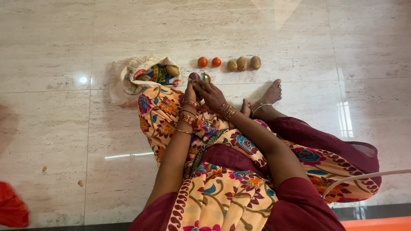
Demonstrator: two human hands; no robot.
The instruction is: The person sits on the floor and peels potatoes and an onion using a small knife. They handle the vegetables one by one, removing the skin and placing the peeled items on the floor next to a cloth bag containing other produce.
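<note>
I sit on a pale tiled floor with my knees drawn up. My left hand [191, 90] and my right hand [210, 93] meet above my knee, both closed around a small purple onion [195, 77]. A green and orange bit shows by my right fingers; I cannot tell what it is. Both wrists wear several bangles. Just beyond my hands, two red tomatoes [209, 62] and three brown potatoes [243, 63] lie in a row on the floor.
An open cloth bag [128, 76] holding more vegetables, a potato among them, lies on the floor at my left knee. My bare foot [269, 95] with an anklet rests to the right. A red object [12, 208] sits at the lower left edge.
</note>
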